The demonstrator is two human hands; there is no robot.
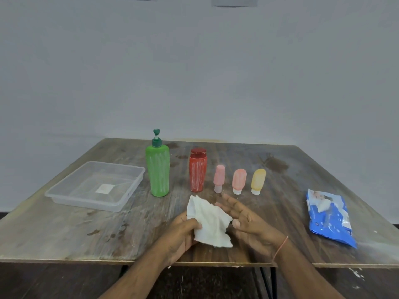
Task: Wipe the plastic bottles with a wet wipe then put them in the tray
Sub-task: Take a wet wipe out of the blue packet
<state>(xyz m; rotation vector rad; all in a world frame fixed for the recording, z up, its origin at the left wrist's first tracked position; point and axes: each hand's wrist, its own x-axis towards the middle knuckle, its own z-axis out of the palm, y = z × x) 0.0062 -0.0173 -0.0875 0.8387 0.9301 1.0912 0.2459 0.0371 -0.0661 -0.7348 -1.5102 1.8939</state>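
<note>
Your left hand (183,229) pinches a white wet wipe (210,223) at its left edge, thumb curled over the sheet, while your right hand (244,216) lies flat and relaxed just beside it, fingers straight, holding nothing. The wipe hangs crumpled between the two hands, above the near part of the wooden table (64,234).

All five bottles stand upright in a row beyond your hands, none yet in the clear plastic tray (64,196) at the left: a tall green pump bottle (157,171), a red bottle with a flip cap (198,171), then three small squeeze tubes standing on their caps, pink (219,178), salmon (239,180) and yellow (258,180). The green and red bottles show white streaks, so I judge that wiping has not started.

Watch these things. The small tubes balance on narrow caps and stand close together; reaching past one with your right hand could knock its neighbours over like skittles. The green pump bottle is tall and top-heavy, so wiping it one-handed may tip it; hold it while you rub. A bunched wipe may only smear the streaks, so spread it first. The blue wipes pack (328,216) lies near the table's right edge, where a stray elbow could push it off.
</note>
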